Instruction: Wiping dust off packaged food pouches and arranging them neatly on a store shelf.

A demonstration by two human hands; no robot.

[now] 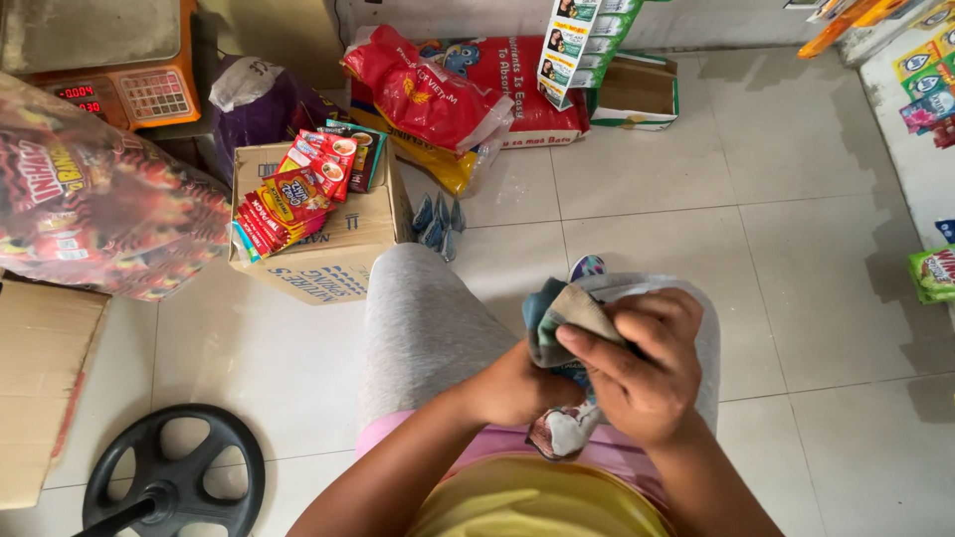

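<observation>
At the far left a big clear bag of red snack packs (95, 199) rested above a flat carton, with an orange weighing scale (129, 75) behind it and a black round fan base (174, 477) on the tiled floor (776, 259) below. Next came a cardboard box (328, 249) with a sheaf of small red and yellow sachets (293, 194) lying on its top, and beyond it a red plastic sack (428, 94). Over the person's grey-clad lap, the left hand (517, 388) was closed underneath a bundle of folded cloths (565, 318), its grip wrapped round the lower end where a patterned piece hung down. The right hand (647, 373) lay over the top, thumb and fingers pinching the beige upper fold against the blue one beneath. The bundle looked light and quite limp, likely to slump and slide apart if held at one corner only; it seemed neither slippery nor breakable. By my judgement the safest hold was around the middle of the stack, squeezing all layers together, with the other hand supporting the dangling end. At the right edge, green packets (935, 273) sat on a low shelf.
</observation>
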